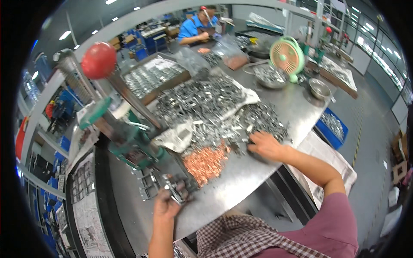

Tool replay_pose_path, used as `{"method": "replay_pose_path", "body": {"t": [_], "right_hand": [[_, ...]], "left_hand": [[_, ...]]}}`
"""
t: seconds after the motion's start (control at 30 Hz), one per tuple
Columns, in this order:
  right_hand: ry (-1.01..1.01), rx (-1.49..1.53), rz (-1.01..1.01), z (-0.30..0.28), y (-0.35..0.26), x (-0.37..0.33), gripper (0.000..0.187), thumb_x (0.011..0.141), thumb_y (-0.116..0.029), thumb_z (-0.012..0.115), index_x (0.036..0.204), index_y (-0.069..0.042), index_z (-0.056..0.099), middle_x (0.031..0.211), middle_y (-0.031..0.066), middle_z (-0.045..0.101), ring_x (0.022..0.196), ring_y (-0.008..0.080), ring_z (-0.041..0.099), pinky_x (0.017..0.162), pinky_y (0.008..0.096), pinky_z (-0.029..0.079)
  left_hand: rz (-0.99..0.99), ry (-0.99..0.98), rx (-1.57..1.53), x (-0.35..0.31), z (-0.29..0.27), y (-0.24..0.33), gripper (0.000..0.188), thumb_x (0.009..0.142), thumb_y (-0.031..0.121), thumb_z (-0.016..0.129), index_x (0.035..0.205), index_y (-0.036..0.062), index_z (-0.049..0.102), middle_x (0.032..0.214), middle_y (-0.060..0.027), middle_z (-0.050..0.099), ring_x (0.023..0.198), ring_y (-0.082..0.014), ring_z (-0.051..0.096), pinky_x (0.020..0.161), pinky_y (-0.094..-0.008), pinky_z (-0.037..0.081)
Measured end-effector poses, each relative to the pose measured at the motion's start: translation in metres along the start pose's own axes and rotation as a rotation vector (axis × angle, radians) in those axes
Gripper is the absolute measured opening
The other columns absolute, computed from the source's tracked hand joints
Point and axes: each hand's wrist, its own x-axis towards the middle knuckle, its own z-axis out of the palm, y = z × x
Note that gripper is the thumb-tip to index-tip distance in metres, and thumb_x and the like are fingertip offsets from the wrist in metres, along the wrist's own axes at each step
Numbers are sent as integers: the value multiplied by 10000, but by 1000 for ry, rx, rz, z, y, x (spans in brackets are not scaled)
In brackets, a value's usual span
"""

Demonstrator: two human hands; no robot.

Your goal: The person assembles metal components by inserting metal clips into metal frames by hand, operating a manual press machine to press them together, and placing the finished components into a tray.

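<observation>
My left hand [167, 203] is closed around a small shiny metal bracket [175, 189] near the foot of a green hand press [135, 148]. My right hand [267, 146] reaches to the near edge of a heap of small dark metal pieces [264, 118]. Its fingers curl downward, and whatever lies between their tips is hidden. Between my hands spreads a pile of small copper-coloured pieces [205, 165]. More silvery brackets [146, 182] lie beside the press, left of my left hand.
A red ball knob [99, 60] tops the press lever. Behind the heaps stand a tray of metal parts [152, 77], a green fan [287, 56] and metal bowls [319, 89]. A blue bin [332, 127] sits right of the metal table [241, 180]. A co-worker [198, 28] sits beyond.
</observation>
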Motion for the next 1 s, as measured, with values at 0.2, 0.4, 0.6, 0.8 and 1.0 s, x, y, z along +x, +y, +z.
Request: {"method": "replay_pose_path", "body": {"t": [0.2,0.4,0.6,0.8,1.0], "right_hand": [[-600,309,248,-22,-35,-2,165,691,-142,575,831,-63,539,721,90,550,706,275,574,614,384,454],[-21,382,104,-9,-42,-8,175,697,-132,596,856,-79,544,751,77,500,751,250,548,640,366,443],[89,1245,159,-28,-100,55,265,721,-55,559,985,-35,571,910,133,600,853,279,578,745,338,448],[85,1321,163,-24,-126,77,237,712,-42,569,947,-19,582,873,123,607,801,259,593,717,322,455],[69,1345,210,-22,-127,93,236,709,-15,560,944,-14,586,870,123,609,804,250,587,710,308,452]], "left_hand": [[-160,62,-150,-15,14,0,489,758,317,647,1148,91,459,990,-84,555,749,-221,558,527,-360,452],[-146,362,513,2,56,-14,265,818,132,568,1034,-1,492,721,-79,599,573,-183,581,497,-279,455],[232,295,1416,-3,66,-26,302,697,162,684,904,-10,546,798,-121,626,736,-225,598,671,-296,450],[231,359,1721,-20,78,-17,454,682,228,697,988,-7,458,846,-194,592,781,-395,562,675,-408,442],[294,327,1678,-14,73,-7,499,721,355,666,961,-13,429,829,-237,562,779,-424,543,652,-431,428]]}}
